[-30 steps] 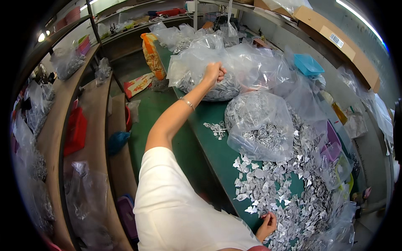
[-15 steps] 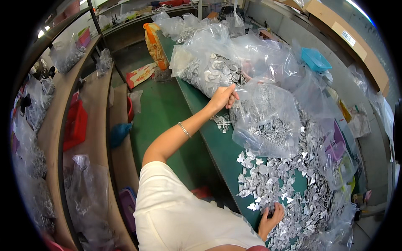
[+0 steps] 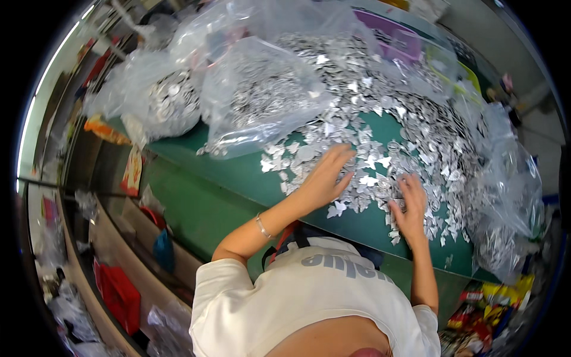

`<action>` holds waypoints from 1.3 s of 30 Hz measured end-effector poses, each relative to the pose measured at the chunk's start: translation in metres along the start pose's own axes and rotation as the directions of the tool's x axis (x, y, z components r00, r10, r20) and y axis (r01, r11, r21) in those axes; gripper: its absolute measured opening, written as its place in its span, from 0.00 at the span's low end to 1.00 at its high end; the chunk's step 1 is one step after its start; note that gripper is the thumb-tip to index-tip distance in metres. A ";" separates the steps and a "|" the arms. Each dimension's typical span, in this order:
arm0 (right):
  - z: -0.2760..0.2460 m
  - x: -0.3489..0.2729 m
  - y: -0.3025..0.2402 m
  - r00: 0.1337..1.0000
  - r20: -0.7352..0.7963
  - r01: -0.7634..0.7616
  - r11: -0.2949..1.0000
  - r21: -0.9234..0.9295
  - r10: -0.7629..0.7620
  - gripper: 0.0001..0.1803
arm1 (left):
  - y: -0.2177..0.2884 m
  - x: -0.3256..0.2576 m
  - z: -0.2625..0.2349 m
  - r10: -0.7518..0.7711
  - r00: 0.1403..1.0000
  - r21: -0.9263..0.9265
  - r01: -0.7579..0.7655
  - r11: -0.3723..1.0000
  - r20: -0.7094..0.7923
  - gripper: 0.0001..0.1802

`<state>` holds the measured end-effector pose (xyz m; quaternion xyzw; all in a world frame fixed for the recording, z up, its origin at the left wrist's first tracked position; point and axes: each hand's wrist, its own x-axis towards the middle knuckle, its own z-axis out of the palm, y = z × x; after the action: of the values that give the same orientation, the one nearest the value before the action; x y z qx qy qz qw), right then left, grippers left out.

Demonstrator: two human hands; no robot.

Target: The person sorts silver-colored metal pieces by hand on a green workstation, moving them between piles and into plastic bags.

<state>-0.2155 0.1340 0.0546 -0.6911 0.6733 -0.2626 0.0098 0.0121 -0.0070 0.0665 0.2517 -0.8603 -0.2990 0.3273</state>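
Observation:
Small flat silver-grey metal pieces [image 3: 440,149], many of them leaf- or butterfly-like, lie heaped loose across the green tabletop [image 3: 214,175]. My left hand [image 3: 327,178] rests at the heap's near left edge, thumb apart from its stretched fingers, with nothing visibly held. To its right, my right hand [image 3: 411,208] touches the near part of the spread with its fingers apart; what lies under the fingertips is hidden. Beyond my left hand sits a clear plastic bag [image 3: 262,101] full of small metal parts. Farther left stands another clear bag [image 3: 169,104] containing round metal discs.
A purple tray [image 3: 389,38] stands behind the heap, partly under clear plastic. At the right end of the table slumps a clear bag [image 3: 502,238]. Bright packets [image 3: 499,297] lie at the lower right. Wooden shelves [image 3: 134,256] with a red bin [image 3: 119,294] run along the left.
My left hand has left the bags and come down to the loose pieces, its fingers opening. My right hand stays at the heap. The view has turned toward the right of the table.

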 end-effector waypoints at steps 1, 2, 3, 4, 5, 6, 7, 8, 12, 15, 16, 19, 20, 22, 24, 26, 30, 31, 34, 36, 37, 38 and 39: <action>-0.008 0.003 0.012 0.998 -0.052 -0.035 0.998 -0.045 0.033 0.28 | -0.005 0.016 0.013 -0.010 1.000 0.164 0.009 0.986 0.005 0.26; -0.012 0.006 0.028 0.994 -0.092 -0.075 0.994 -0.079 0.068 0.28 | -0.013 0.030 0.024 -0.017 1.000 0.325 0.016 0.946 0.002 0.27; -0.016 0.011 0.045 0.986 -0.133 -0.114 0.987 -0.113 0.098 0.29 | -0.023 0.044 0.034 -0.024 1.000 0.376 0.019 0.926 0.007 0.28; -0.019 0.018 0.060 0.977 -0.176 -0.147 0.978 -0.146 0.121 0.29 | -0.033 0.059 0.042 -0.029 1.000 0.429 0.025 0.903 0.004 0.29; -0.019 0.025 0.073 0.972 -0.192 -0.163 0.979 -0.123 0.138 0.30 | -0.042 0.074 0.050 -0.036 0.999 0.482 0.033 0.876 -0.003 0.29; -0.017 0.033 0.088 0.965 -0.211 -0.180 0.978 -0.103 0.155 0.31 | -0.046 0.092 0.057 0.000 1.000 0.457 -0.009 0.889 0.019 0.29; -0.016 0.042 0.101 0.958 -0.229 -0.193 0.978 -0.080 0.170 0.32 | -0.050 0.110 0.061 0.034 0.999 0.435 -0.047 0.899 0.039 0.28; -0.014 0.054 0.113 0.959 -0.243 -0.176 0.977 -0.116 0.144 0.33 | -0.053 0.127 0.067 0.067 0.996 0.413 -0.084 0.907 0.057 0.28; -0.003 0.111 0.154 0.960 -0.270 -0.152 0.953 -0.262 0.079 0.36 | -0.066 0.186 0.111 0.127 0.971 0.116 -0.153 0.981 0.203 0.25; -0.004 0.138 0.178 0.952 -0.290 -0.210 0.894 -0.395 0.095 0.36 | -0.059 0.215 0.134 0.300 0.941 0.141 -0.322 0.936 0.158 0.22; -0.005 0.145 0.185 0.952 -0.289 -0.222 0.883 -0.414 0.103 0.36 | -0.061 0.223 0.141 0.355 0.925 0.147 -0.373 0.916 0.137 0.22; -0.010 0.162 0.194 0.966 -0.212 -0.234 0.838 -0.494 0.145 0.39 | -0.056 0.247 0.150 0.261 0.957 0.212 -0.284 0.935 0.129 0.22; -0.012 0.167 0.194 0.970 -0.175 -0.238 0.828 -0.507 0.171 0.40 | -0.053 0.254 0.153 0.227 0.966 0.233 -0.251 0.940 0.126 0.22; -0.016 0.179 0.192 0.973 -0.164 -0.223 0.844 -0.488 0.162 0.41 | -0.061 0.263 0.162 0.199 0.969 0.275 -0.232 0.933 0.144 0.25; -0.022 0.190 0.194 0.979 -0.087 -0.203 0.863 -0.463 0.183 0.40 | -0.068 0.270 0.169 0.201 0.970 0.309 -0.235 0.922 0.137 0.27; -0.020 0.190 0.204 0.988 -0.133 -0.137 0.857 -0.497 0.081 0.38 | -0.071 0.276 0.173 0.235 0.966 0.336 -0.258 0.906 0.108 0.29; -0.028 0.192 0.200 0.989 -0.050 -0.146 0.873 -0.466 0.139 0.35 | -0.055 0.276 0.168 0.101 0.966 0.298 -0.172 0.939 0.239 0.35; -0.030 0.194 0.200 0.989 -0.048 -0.148 0.877 -0.457 0.142 0.34 | -0.056 0.277 0.162 0.082 0.953 0.280 -0.167 0.945 0.291 0.35; -0.041 0.205 0.200 0.945 0.053 -0.301 0.923 -0.238 0.322 0.30 | -0.068 0.278 0.166 0.093 0.951 0.253 -0.171 0.952 0.296 0.35; -0.027 0.208 0.213 0.951 -0.122 -0.306 0.919 -0.247 0.284 0.28 | -0.072 0.278 0.170 0.139 0.957 0.253 -0.205 0.946 0.256 0.34; -0.017 0.205 0.218 0.960 -0.204 -0.256 0.901 -0.350 0.194 0.28 | -0.070 0.281 0.171 0.171 0.956 0.258 -0.232 0.938 0.239 0.34; -0.008 0.201 0.222 0.958 -0.272 -0.213 0.867 -0.451 0.094 0.29 | -0.068 0.282 0.172 0.204 0.954 0.263 -0.260 0.929 0.222 0.34; -0.004 0.202 0.214 0.956 -0.293 -0.204 0.787 -0.582 0.031 0.28 | -0.070 0.279 0.171 0.261 0.949 0.272 -0.301 0.914 0.175 0.34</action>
<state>-0.4243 -0.0736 0.0501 -0.5720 0.7586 -0.1231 -0.2867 -0.2775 -0.1715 0.0302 0.1503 -0.9426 -0.1333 0.2668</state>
